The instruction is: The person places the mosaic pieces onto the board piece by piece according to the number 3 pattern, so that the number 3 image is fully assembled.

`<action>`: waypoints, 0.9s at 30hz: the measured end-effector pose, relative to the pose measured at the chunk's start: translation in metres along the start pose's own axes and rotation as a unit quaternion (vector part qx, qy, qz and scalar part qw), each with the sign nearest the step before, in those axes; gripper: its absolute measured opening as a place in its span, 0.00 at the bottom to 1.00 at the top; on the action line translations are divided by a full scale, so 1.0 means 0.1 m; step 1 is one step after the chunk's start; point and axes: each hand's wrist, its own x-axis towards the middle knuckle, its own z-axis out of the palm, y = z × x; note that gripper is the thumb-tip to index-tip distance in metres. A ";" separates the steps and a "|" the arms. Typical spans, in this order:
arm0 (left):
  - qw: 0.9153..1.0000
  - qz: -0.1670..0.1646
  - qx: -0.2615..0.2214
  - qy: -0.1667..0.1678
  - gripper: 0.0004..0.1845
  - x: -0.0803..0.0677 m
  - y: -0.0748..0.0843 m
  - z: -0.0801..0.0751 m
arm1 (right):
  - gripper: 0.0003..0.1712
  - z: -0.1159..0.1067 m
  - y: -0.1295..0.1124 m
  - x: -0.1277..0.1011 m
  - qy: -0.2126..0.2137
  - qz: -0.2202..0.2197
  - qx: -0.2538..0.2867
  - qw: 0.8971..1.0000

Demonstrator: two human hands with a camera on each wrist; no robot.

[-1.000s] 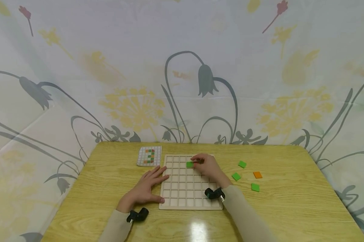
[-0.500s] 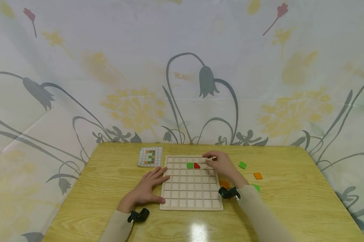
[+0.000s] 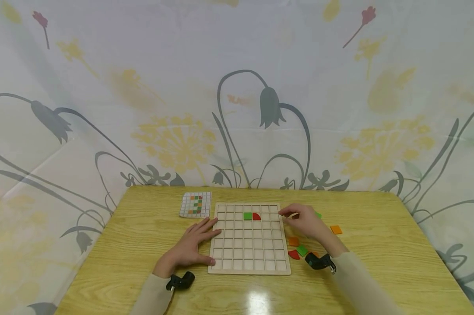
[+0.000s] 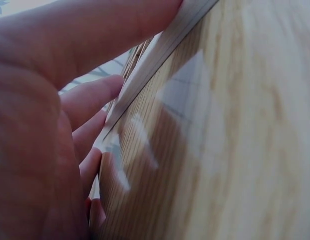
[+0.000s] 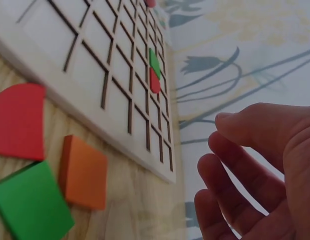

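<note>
A pale wooden grid board (image 3: 237,272) lies in front of me. In one of its upper rows a green square tile (image 3: 247,216) sits beside a red quarter-round tile (image 3: 256,216). My left hand (image 3: 189,245) rests with spread fingers along the board's left edge; in the left wrist view the fingertips meet the wooden rim (image 4: 144,75). Just off the board's right edge hovers my right hand (image 3: 308,223). Its thumb and fingers are loosely bent with nothing between them in the right wrist view. A green tile (image 3: 318,215) is partly covered by this hand.
Right of the board lie an orange tile (image 3: 293,241), a red quarter-round tile (image 3: 294,255) and a green tile (image 3: 301,250), with another orange piece partly behind the wrist camera. One more orange tile (image 3: 336,229) lies farther right. A printed pattern card (image 3: 195,204) is at back left.
My right hand has moved right, from over the green tile to past the board's edge, uncovering the red quarter-round tile in the grid. The left hand keeps its place.
</note>
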 end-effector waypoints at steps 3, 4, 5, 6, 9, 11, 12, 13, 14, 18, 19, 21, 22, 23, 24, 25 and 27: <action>1.000 0.000 0.001 0.000 0.48 0.00 0.01 0.00 | 0.12 -0.02 0.01 -0.08 -0.013 0.005 -0.005 1.000; 1.000 -0.001 0.000 0.000 0.48 0.00 0.01 -0.01 | 0.12 -0.03 0.02 -0.11 -0.018 0.005 -0.009 1.000; 1.000 -0.001 -0.002 0.000 0.48 0.00 0.01 -0.01 | 0.12 -0.03 0.02 -0.14 -0.023 0.004 -0.011 1.000; 1.000 -0.001 -0.004 -0.001 0.48 0.00 0.02 -0.01 | 0.12 -0.04 0.03 -0.17 -0.027 0.006 -0.012 1.000; 1.000 -0.001 -0.007 -0.001 0.48 0.00 0.02 -0.01 | 0.12 -0.03 0.05 -0.25 -0.037 0.001 -0.018 0.999; 1.000 0.002 -0.006 0.001 0.48 0.00 0.01 -0.01 | 0.11 -0.02 0.07 -0.30 -0.041 -0.006 -0.020 0.999; 1.000 0.003 -0.004 0.002 0.48 0.00 0.01 0.00 | 0.11 -0.01 0.08 -0.32 -0.041 -0.010 -0.022 0.999; 1.000 0.004 -0.003 0.003 0.48 0.00 0.01 0.00 | 0.11 0.00 0.09 -0.34 -0.042 -0.014 -0.022 0.999; 1.000 0.006 -0.001 0.004 0.48 0.00 0.00 0.00 | 0.11 0.01 0.11 -0.36 -0.044 -0.020 -0.022 0.999; 1.000 0.007 0.001 0.007 0.48 0.00 0.00 0.01 | 0.11 0.04 0.14 -0.42 -0.048 -0.040 -0.033 0.998; 1.000 0.007 0.000 0.007 0.48 0.00 -0.01 0.01 | 0.11 0.04 0.14 -0.43 -0.049 -0.044 -0.037 0.997; 1.000 0.005 -0.002 0.007 0.48 0.00 0.00 0.01 | 0.12 0.05 0.15 -0.44 -0.048 -0.048 -0.048 0.997; 1.000 0.004 -0.004 0.007 0.48 0.00 0.00 0.01 | 0.13 0.05 0.15 -0.45 -0.049 -0.047 -0.051 0.996; 1.000 0.004 -0.005 0.006 0.48 0.00 0.00 0.01 | 0.13 0.05 0.15 -0.45 -0.050 -0.046 -0.056 0.996; 1.000 0.003 -0.005 0.006 0.48 0.00 0.00 0.00 | 0.14 0.06 0.16 -0.45 -0.051 -0.042 -0.059 0.996; 1.000 0.002 -0.005 0.005 0.48 0.00 -0.01 0.00 | 0.15 0.06 0.16 -0.46 -0.053 -0.038 -0.064 0.996; 1.000 0.002 -0.005 0.004 0.48 0.00 -0.01 0.00 | 0.17 0.07 0.16 -0.46 -0.058 -0.028 -0.073 0.995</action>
